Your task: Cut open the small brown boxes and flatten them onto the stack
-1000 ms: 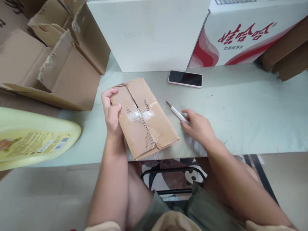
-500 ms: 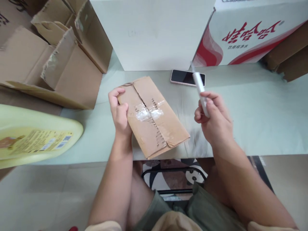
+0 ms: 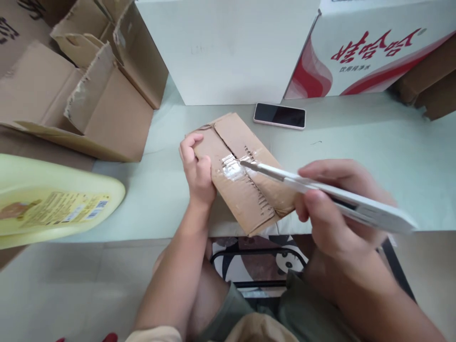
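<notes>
A small, flat cardboard box (image 3: pixel 233 190) is tilted above the near part of the table, clear tape stuck across its middle seam. My left hand (image 3: pixel 197 168) grips its left end, thumb on the top face and fingers curled round the edge. In my right hand (image 3: pixel 338 209) is a white utility knife (image 3: pixel 306 183), held between thumb and fingers. Its metal blade points left, with the tip at the taped seam; whether it has gone through the tape I cannot tell.
A phone (image 3: pixel 280 116) lies behind the box, before a large white box (image 3: pixel 231 57) and a red-and-white printed carton (image 3: pixel 374 57). Open brown cartons (image 3: pixel 117 109) fill the left back. A yellow bottle (image 3: pixel 60 199) lies at the left on the pale green tablecloth (image 3: pixel 392 156).
My right hand has swung the knife round from pointing up to pointing left, bringing its blade to the tape. The small box and my left hand have shifted right.
</notes>
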Tool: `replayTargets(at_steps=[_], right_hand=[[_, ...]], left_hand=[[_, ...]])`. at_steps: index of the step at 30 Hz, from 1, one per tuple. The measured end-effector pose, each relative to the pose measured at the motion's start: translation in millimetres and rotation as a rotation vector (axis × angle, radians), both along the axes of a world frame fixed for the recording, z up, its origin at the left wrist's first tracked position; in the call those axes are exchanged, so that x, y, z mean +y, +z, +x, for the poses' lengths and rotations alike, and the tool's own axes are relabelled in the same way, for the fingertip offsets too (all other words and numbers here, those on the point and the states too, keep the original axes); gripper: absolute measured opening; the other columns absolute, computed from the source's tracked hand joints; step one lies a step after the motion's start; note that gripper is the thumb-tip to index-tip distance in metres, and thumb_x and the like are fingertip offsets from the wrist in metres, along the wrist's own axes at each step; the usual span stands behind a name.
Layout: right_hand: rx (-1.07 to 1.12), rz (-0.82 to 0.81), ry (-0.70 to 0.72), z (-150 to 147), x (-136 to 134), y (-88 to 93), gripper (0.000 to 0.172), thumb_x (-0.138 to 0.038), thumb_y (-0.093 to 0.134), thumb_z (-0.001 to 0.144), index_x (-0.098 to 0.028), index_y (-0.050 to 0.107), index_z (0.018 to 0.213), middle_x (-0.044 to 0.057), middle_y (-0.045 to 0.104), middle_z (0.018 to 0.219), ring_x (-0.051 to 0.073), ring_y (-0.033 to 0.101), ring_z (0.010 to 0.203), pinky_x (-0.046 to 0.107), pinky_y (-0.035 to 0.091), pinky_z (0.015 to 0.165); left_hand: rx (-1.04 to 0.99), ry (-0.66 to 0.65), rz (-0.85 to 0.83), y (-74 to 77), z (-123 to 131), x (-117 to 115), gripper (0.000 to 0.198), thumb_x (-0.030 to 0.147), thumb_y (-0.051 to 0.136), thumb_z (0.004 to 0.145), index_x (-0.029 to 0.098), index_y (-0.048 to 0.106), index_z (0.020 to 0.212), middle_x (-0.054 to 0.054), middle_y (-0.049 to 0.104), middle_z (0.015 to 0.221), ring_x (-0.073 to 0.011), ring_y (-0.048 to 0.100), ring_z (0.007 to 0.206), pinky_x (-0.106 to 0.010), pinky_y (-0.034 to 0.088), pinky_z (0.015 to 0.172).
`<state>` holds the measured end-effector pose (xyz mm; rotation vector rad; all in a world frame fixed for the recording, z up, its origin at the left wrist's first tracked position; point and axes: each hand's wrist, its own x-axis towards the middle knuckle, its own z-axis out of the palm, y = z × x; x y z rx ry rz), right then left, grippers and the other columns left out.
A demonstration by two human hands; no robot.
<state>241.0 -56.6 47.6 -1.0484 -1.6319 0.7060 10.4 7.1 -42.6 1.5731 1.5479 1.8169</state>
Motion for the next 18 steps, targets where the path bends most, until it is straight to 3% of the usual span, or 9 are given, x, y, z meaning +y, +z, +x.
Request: replayTargets(at_steps=[5,18], right_hand=[[-0.114,0.086,-0.023,-5.5,5.7,5.0,0.007,-0.027,0.068,0.098,-0.022,0.073,0.098,-0.004,0.065,0.062,0.009,0.055,0.047,0.024,0.042,0.047],[-0.002,0.008,-0.006,-5.7,8.9,-4.3,0.026,-0.04,0.061,0.105,-0.022,0.074,0.091,-0.005,0.057,0.054,0.009,0.048,0.042,0.025,0.038,0.043]], left_hand=[[0.022,-0.025,-0.009,1.9,-1.4,-2.8,0.039,0.031,0.047,0.088,0.023,0.056,0.126,-0.011,0.059,0.13,-0.0284,0.057,0.127,-0.046,0.047,0.114],[-0.044,-0.024,-0.041,9.2,1.9,-4.9,0.037,0.031,0.05,0.086,0.023,0.057,0.121,-0.011,0.06,0.129,-0.0293,0.056,0.127,-0.046,0.045,0.115]])
